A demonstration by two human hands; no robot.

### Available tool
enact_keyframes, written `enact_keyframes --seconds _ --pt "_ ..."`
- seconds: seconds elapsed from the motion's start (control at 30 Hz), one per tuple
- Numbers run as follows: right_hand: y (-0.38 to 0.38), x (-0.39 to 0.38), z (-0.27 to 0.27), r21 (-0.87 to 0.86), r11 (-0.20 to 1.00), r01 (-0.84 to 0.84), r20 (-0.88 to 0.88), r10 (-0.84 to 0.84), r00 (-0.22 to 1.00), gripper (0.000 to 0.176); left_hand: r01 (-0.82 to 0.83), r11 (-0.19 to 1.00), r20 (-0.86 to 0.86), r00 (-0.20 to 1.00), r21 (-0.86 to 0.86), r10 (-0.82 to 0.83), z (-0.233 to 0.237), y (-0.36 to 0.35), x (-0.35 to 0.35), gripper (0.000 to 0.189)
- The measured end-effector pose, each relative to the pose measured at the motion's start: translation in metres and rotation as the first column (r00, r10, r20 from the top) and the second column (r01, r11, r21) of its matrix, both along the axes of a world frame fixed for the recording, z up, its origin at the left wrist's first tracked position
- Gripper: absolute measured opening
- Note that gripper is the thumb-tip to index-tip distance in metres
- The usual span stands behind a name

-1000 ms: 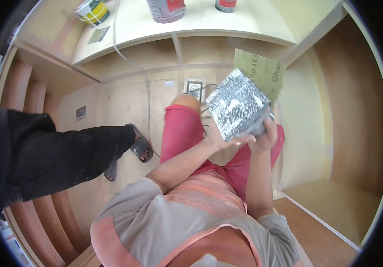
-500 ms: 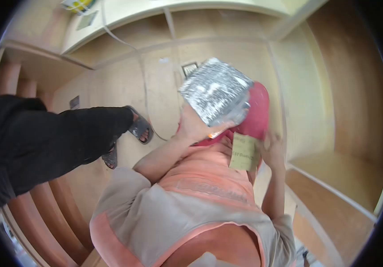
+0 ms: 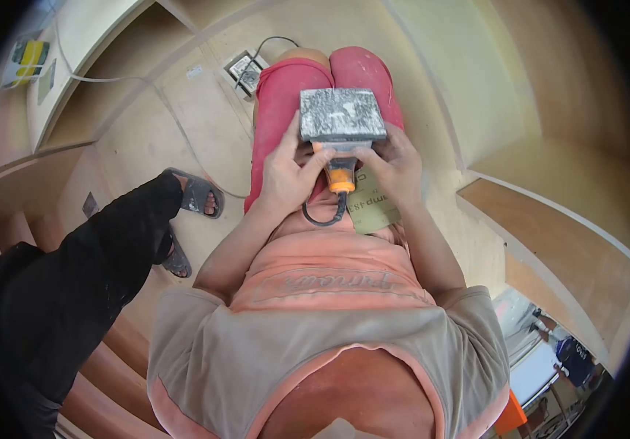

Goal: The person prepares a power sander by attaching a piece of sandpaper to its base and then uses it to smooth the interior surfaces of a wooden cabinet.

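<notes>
An orange and black electric sander [image 3: 341,175] is held above my lap, its rectangular pad tipped up toward me and its cord end pointing at my belly. The pad's face is mottled grey-white. My left hand [image 3: 285,172] is closed round the sander's left side, thumb on the body below the pad. From the other side my right hand [image 3: 394,167] grips it too, thumb pressed near the pad's lower edge; some fingers are hidden behind the pad. A greenish-yellow sandpaper sheet [image 3: 375,208] with printed lettering lies on my lap, partly under the sander and beside my right wrist.
A person in black trousers [image 3: 88,256] and grey sandals [image 3: 201,196] stands close on the left. A power strip [image 3: 245,73] with a black cord is on the wooden floor. Wooden cabinet panels [image 3: 549,190] surround me. A yellow-black item [image 3: 28,60] sits on the upper-left ledge.
The sander has come nearer my body and its pad has turned. My right hand has left the sandpaper sheet on my lap and now grips the sander with my left. The view has shifted.
</notes>
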State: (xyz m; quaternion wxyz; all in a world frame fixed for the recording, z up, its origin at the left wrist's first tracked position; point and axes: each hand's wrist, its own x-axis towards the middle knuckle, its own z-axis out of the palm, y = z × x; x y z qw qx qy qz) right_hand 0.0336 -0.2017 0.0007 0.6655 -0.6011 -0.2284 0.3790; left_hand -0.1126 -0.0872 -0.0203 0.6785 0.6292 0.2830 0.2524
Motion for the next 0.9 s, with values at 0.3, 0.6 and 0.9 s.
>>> enact_keyframes --seconds 0.3,0.6,0.9 --pt "0.008 0.024 -0.004 -0.185 0.983 0.004 0.517 0.094 0.851 0.049 -0.090 0.989 -0.014 0.996 0.115 0.092 -0.018 0.015 0.005 0.044" --pt "0.012 0.032 -0.005 -0.203 0.979 -0.012 0.773 0.168 0.612 0.053 -0.054 0.901 -0.072 0.993 0.431 0.094 -0.014 0.034 0.007 0.034" --pt "0.006 0.032 -0.025 -0.207 0.978 -0.013 0.732 0.164 0.661 0.047 -0.058 0.888 -0.052 0.994 0.455 0.092 -0.022 0.034 0.009 0.037"
